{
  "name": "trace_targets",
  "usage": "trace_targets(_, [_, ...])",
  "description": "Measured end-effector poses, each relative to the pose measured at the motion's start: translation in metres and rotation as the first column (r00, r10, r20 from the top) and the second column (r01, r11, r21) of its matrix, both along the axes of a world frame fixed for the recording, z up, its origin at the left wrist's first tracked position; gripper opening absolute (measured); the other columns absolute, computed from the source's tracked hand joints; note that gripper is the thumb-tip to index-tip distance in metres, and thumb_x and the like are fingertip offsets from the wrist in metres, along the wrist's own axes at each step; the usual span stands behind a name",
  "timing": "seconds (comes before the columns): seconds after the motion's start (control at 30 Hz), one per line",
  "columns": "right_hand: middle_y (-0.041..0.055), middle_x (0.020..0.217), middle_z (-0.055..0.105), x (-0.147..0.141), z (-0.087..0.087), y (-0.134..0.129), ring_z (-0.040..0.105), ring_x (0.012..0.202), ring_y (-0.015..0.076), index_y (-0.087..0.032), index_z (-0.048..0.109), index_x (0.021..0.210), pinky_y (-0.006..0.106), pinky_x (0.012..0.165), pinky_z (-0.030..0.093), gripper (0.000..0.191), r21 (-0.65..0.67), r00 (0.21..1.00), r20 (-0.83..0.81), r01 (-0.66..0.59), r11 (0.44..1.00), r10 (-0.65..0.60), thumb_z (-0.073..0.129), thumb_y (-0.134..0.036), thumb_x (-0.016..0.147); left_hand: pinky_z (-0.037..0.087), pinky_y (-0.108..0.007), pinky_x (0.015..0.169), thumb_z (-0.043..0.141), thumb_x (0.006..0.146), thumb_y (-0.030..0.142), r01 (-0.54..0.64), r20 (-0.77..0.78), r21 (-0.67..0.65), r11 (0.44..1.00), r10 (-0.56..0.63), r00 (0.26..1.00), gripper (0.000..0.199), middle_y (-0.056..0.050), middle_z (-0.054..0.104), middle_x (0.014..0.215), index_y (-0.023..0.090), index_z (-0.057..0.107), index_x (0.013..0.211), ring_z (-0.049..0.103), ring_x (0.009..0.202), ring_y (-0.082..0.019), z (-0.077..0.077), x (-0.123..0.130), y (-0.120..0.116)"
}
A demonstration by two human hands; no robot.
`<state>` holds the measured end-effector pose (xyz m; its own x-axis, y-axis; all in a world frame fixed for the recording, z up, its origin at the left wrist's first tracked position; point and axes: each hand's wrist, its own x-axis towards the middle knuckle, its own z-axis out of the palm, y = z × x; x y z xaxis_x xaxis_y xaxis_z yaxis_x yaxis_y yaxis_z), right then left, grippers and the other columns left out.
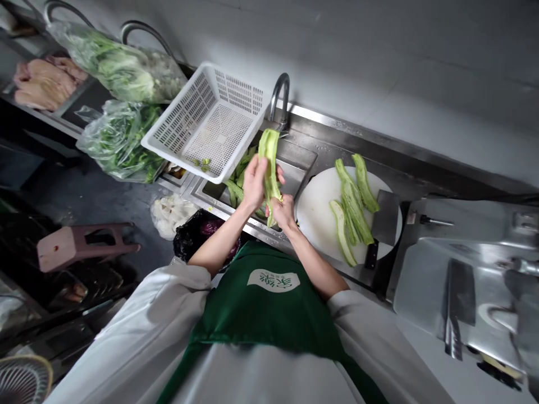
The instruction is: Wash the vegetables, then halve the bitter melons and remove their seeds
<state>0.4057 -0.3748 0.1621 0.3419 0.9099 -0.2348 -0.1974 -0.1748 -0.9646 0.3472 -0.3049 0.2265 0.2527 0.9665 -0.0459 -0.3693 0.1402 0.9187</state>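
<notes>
My left hand [255,182] is wrapped round a long pale green bitter melon half [269,154], hollow side up, tilted above the sink. Closed against the lower part of that half is my right hand [282,212]; whatever is inside its fingers is hidden. Below both hands, the steel sink [297,154] holds more green gourd pieces [238,185], partly covered by my hands and a basket. To the right, several bitter melon halves [351,205] lie on a round white cutting board [311,210]. A cleaver [385,219] rests at the board's right side, its dark handle towards me.
A white plastic basket [179,126] with a few green bits straddles the sink's left side, near a faucet [280,92]. Bagged greens [122,137] lie further left. A black-lined bin [185,238] and pink stool [63,247] stand below. Another cleaver [461,292] lies on the right.
</notes>
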Motion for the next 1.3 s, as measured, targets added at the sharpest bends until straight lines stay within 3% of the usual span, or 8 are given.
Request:
trace_targets(0.13, [-0.0023, 0.047, 0.050, -0.028, -0.005, 0.011, 0.048, 0.043, 0.0139, -0.022, 0.051, 0.061, 0.026, 0.045, 0.042, 0.009, 0.000, 0.991, 0.034, -0.130, 0.992, 0.130, 0.049, -0.024, 0.070, 0.054, -0.024, 0.053, 0.064, 0.086, 0.069, -0.029, -0.015, -0.061, 0.998, 0.028, 0.999, 0.050, 0.001, 0.062, 0.060, 0.019, 0.060, 0.087, 0.065, 0.055, -0.014, -0.010, -0.033, -0.004])
trace_targets(0.33, [0.0026, 0.080, 0.064, -0.078, 0.008, 0.027, 0.058, 0.077, 0.0202, -0.023, 0.060, 0.088, 0.030, 0.070, 0.049, 0.013, 0.181, 0.955, 0.214, -0.245, 0.952, 0.205, 0.060, -0.031, 0.079, 0.051, -0.022, 0.056, 0.060, 0.088, 0.068, -0.416, -0.059, 0.004, 0.909, 0.416, 0.908, 0.050, 0.001, 0.062, 0.065, 0.019, 0.058, 0.082, 0.064, 0.059, -0.011, -0.014, -0.096, 0.003])
trace_targets(0.43, [0.0056, 0.085, 0.066, -0.108, 0.019, 0.039, 0.060, 0.088, 0.0241, -0.023, 0.060, 0.093, 0.031, 0.078, 0.049, 0.016, 0.167, 0.913, 0.298, -0.337, 0.927, 0.278, 0.059, -0.038, 0.086, 0.052, -0.022, 0.061, 0.060, 0.088, 0.068, -0.517, -0.117, 0.054, 0.854, 0.520, 0.846, 0.050, -0.002, 0.066, 0.074, 0.019, 0.063, 0.081, 0.066, 0.068, -0.013, -0.019, -0.128, -0.002])
trace_targets(0.6, [0.0057, 0.071, 0.061, -0.160, 0.020, 0.055, 0.060, 0.081, 0.0256, -0.024, 0.054, 0.083, 0.032, 0.075, 0.045, 0.012, 0.127, 0.837, 0.417, -0.439, 0.890, 0.353, 0.051, -0.034, 0.089, 0.054, -0.025, 0.071, 0.061, 0.089, 0.065, -0.607, -0.164, 0.130, 0.784, 0.621, 0.767, 0.048, -0.004, 0.069, 0.082, 0.019, 0.068, 0.079, 0.068, 0.080, -0.016, -0.023, -0.173, -0.012])
trace_targets(0.83, [0.0042, 0.069, 0.057, -0.209, 0.016, 0.063, 0.057, 0.073, 0.0238, -0.024, 0.053, 0.082, 0.034, 0.073, 0.046, 0.009, 0.191, 0.790, 0.466, -0.529, 0.827, 0.398, 0.046, -0.026, 0.088, 0.055, -0.028, 0.075, 0.061, 0.090, 0.064, -0.702, -0.128, 0.151, 0.696, 0.718, 0.685, 0.048, -0.006, 0.068, 0.081, 0.018, 0.069, 0.078, 0.069, 0.084, -0.018, -0.012, -0.225, -0.005])
trace_targets(1.0, [0.0044, 0.085, 0.065, -0.224, 0.010, 0.064, 0.061, 0.086, 0.0227, -0.024, 0.060, 0.096, 0.031, 0.075, 0.050, 0.018, 0.175, 0.793, 0.288, -0.595, 0.785, 0.537, 0.059, -0.039, 0.087, 0.056, -0.029, 0.081, 0.054, 0.094, 0.062, -0.803, -0.071, 0.156, 0.575, 0.817, 0.572, 0.047, -0.005, 0.067, 0.082, 0.020, 0.066, 0.078, 0.068, 0.085, -0.017, -0.007, -0.258, 0.001])
trace_targets(1.17, [-0.0044, 0.059, 0.053, -0.245, -0.007, 0.066, 0.051, 0.051, 0.0134, -0.024, 0.054, 0.082, 0.024, 0.048, 0.041, 0.026, 0.000, 0.758, -0.128, -0.645, 0.764, 0.639, 0.063, -0.049, 0.084, 0.057, -0.030, 0.081, 0.054, 0.094, 0.064, -0.844, -0.060, 0.171, 0.508, 0.860, 0.506, 0.048, -0.004, 0.065, 0.081, 0.021, 0.064, 0.077, 0.067, 0.084, -0.017, -0.006, -0.278, 0.004])
trace_targets(1.3, [-0.0071, 0.051, 0.046, -0.263, -0.010, 0.067, 0.041, 0.040, 0.0093, -0.024, 0.048, 0.071, 0.022, 0.040, 0.033, 0.027, 0.012, 0.808, -0.143, -0.576, 0.818, 0.571, 0.062, -0.044, 0.083, 0.058, -0.030, 0.077, 0.054, 0.091, 0.069, -0.854, -0.079, 0.153, 0.497, 0.868, 0.491, 0.051, -0.004, 0.064, 0.081, 0.021, 0.064, 0.077, 0.068, 0.084, -0.018, -0.002, -0.286, 0.006])
